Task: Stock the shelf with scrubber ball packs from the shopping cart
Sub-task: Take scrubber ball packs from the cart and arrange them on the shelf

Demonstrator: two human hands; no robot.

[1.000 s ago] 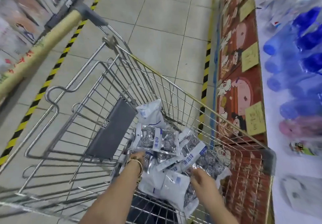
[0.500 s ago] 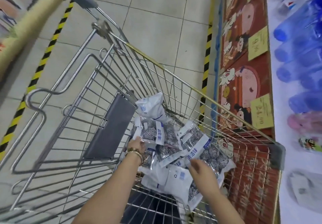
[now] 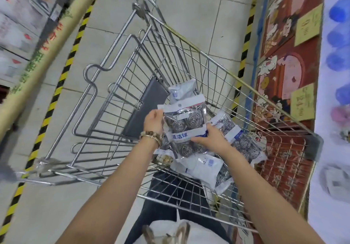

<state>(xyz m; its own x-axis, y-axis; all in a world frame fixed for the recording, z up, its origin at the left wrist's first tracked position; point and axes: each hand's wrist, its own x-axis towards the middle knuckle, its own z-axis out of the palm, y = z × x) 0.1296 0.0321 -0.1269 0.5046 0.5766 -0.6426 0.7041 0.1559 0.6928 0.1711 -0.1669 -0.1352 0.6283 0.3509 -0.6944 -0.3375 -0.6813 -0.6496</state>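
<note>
A wire shopping cart (image 3: 217, 67) stands in the aisle with several scrubber ball packs (image 3: 240, 139) piled in its basket. Both hands hold a stack of packs (image 3: 186, 120) lifted above the pile; the packs are clear bags of steel scrubber balls with white and blue labels. My left hand (image 3: 153, 119), with bracelets on the wrist, grips the stack's left edge. My right hand (image 3: 210, 136) grips its lower right side by the blue label. The shelf (image 3: 333, 92) runs along the right edge, blurred.
A red decorated shelf base (image 3: 284, 73) with yellow price tags sits just right of the cart. Blue and pink items (image 3: 339, 59) lie on the white shelf above it. Black-and-yellow floor tape (image 3: 62, 73) marks the aisle's left side, beside another display (image 3: 17, 25).
Both hands were down among the packs in the basket; now they have gathered a stack and lifted it above the pile. The view has swung so the cart appears more upright.
</note>
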